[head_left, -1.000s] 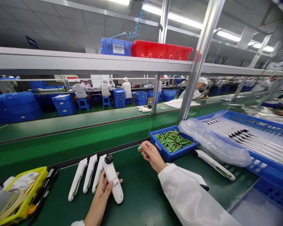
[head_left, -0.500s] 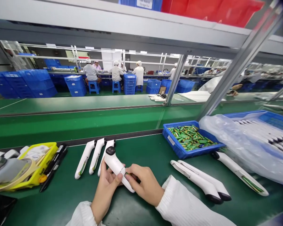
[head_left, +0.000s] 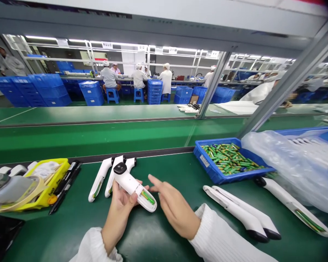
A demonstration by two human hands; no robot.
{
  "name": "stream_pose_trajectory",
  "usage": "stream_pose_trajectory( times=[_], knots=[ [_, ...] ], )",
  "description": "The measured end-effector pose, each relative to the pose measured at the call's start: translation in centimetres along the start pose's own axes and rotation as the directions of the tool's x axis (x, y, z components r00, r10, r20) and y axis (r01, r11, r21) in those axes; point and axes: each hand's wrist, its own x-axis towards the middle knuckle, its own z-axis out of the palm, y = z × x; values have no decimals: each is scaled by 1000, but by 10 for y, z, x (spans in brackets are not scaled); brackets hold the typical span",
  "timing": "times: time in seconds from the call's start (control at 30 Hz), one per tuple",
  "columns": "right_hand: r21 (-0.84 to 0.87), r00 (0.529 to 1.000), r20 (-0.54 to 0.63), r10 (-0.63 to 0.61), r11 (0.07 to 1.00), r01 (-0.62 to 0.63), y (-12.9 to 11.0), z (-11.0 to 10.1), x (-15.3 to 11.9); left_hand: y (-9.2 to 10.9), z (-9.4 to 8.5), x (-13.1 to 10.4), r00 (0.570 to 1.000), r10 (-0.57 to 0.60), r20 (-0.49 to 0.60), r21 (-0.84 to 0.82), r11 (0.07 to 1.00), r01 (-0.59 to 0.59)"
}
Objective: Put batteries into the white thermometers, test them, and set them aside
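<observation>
My left hand [head_left: 120,207] is closed around a white forehead thermometer [head_left: 131,185] with a black head. Its battery compartment faces up, and green batteries [head_left: 147,197] lie inside with no cover over them. My right hand [head_left: 173,205] is just right of the compartment, fingers stretched out and holding nothing visible. Whether its fingertips touch the casing is hard to tell. Behind my left hand, several similar thermometers [head_left: 100,180] lie side by side, partly hidden by the held one.
A blue tray [head_left: 217,179] of loose green batteries stands at the back right. More thermometers [head_left: 240,211] lie right of my sleeve, one [head_left: 292,203] with batteries showing. Plastic wrap [head_left: 278,163] covers a bin at far right. A yellow basket [head_left: 56,180] and black pens [head_left: 67,185] lie left.
My right hand has drawn back from the compartment, and its fingers have straightened. The compartment and its green batteries now show. The camera view has shifted slightly.
</observation>
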Motion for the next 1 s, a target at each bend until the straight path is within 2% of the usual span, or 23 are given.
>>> stream_pose_trajectory(
  times=[0.13,0.27,0.43,0.53,0.63,0.7,0.8,0.87,1.0],
  knots=[
    [186,996,-75,55,982,-40,0,-7,2,-5,-1,1,1000,16,26,18,1000,-17],
    [301,976,-202,76,954,-12,-3,4,2,-10,-2,1,997,66,42,17,998,-67],
    [272,991,-115,73,961,-39,-4,15,-1,-10,-2,1,996,89,26,20,996,-89],
    [335,998,-50,35,942,-17,-3,12,0,-6,-2,1,997,80,0,19,997,-80],
    [424,998,-47,31,906,-8,0,10,3,-4,-3,1,998,67,21,29,997,-68],
    [542,994,-37,107,838,-70,4,13,5,-5,-4,0,996,66,60,42,997,-68],
    [774,967,123,223,588,-233,12,22,6,-9,-5,0,991,72,109,33,997,-76],
    [837,941,226,252,445,-320,18,29,6,-12,-7,1,989,76,126,28,996,-80],
    [856,927,253,275,384,-348,25,37,5,-16,-12,2,981,57,185,74,995,-72]
  ],
)
